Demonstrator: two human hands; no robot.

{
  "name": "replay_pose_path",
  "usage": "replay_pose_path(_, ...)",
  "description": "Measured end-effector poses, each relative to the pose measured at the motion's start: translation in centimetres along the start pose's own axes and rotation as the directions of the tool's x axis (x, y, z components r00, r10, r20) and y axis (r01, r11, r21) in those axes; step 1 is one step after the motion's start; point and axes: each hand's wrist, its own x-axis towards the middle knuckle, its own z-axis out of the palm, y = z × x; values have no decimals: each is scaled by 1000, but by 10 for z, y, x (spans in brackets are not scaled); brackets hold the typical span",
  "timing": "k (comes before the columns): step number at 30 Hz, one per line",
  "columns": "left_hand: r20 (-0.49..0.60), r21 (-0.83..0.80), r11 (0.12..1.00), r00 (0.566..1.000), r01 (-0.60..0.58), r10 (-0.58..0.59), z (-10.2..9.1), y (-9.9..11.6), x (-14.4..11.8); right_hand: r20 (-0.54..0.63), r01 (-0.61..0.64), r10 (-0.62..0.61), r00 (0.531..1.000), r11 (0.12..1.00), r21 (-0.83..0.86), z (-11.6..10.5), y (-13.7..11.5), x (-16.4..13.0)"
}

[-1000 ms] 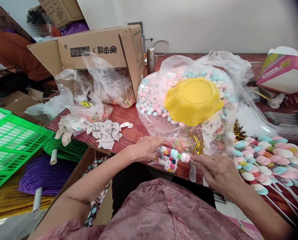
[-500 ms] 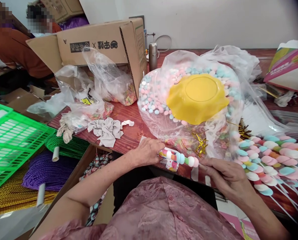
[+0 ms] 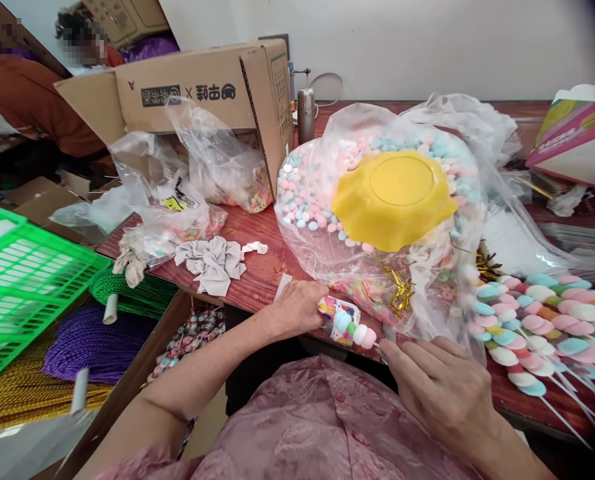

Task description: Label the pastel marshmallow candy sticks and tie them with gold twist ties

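Note:
My right hand pinches the thin stick of a marshmallow skewer at the table's front edge. Pink, white, green and blue marshmallows show on it, and its far end runs to the left by my other hand. With closed fingers, my left hand grips a small printed plastic wrapper around that far end. How far the skewer reaches into the wrapper I cannot make out. Several finished marshmallow skewers lie in a pile to the right, sticks pointing toward me.
Behind my hands lies a big clear bag of marshmallows with a yellow wavy-edged bowl upside down on it. A cardboard box stands at back left, grey cloths before it. A green basket is far left; a person sits beyond.
My right hand has moved left and closer to my body with the stick. The skewer has shifted left and tilts more, and fewer marshmallows show. My left hand has barely moved.

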Motion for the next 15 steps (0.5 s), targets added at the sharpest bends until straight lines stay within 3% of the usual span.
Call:
replay_pose_path(2, 0, -27, 1000, 1000, 4, -4, 0, 0, -1, -2, 8, -8, 1000, 1000, -9, -3, -2, -2)
replay_pose_path(5, 1, -102, 985, 990, -137, 138, 3, -2, -3, 9, -43, 43, 999, 998, 40, -4, 2, -2)
replay_pose_path(9, 20, -205, 930, 949, -304, 314, 6, -3, -5, 148, -141, 102, 984, 949, 283, -2, 15, -2)
replay_pose_path(11, 40, -268, 917, 948, -296, 317, 5, -3, -6, 152, -125, 82, 985, 944, 306, -2, 20, -3)
replay_pose_path(15, 81, -343, 904, 951, -256, 300, 3, -2, -7, 77, 12, -26, 997, 984, 179, -5, 22, -3)
